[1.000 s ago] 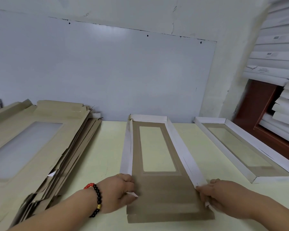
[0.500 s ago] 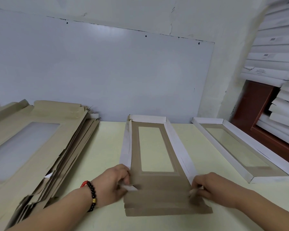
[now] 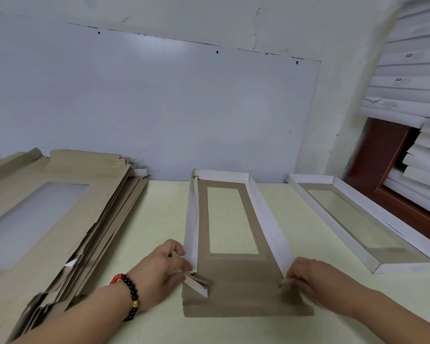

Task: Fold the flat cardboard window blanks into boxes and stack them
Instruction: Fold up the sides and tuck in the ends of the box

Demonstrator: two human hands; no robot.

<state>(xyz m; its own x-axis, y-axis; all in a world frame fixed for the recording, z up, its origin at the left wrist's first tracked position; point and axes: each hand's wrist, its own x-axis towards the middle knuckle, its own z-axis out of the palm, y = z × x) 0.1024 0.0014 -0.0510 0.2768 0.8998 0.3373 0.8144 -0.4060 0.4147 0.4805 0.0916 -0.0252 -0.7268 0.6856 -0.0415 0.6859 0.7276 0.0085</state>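
My left hand (image 3: 159,271) and right hand (image 3: 310,276) each pinch a corner tab of the half-folded window box (image 3: 233,274); uneven tucking could crease its walls.

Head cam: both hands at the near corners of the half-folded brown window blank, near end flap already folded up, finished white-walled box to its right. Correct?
Not quite. The head view shows the near end flap still flat on the table; only the far wall and long side walls of the brown window blank stand. Left hand and right hand are at the near corners, finished white-walled box on the right.
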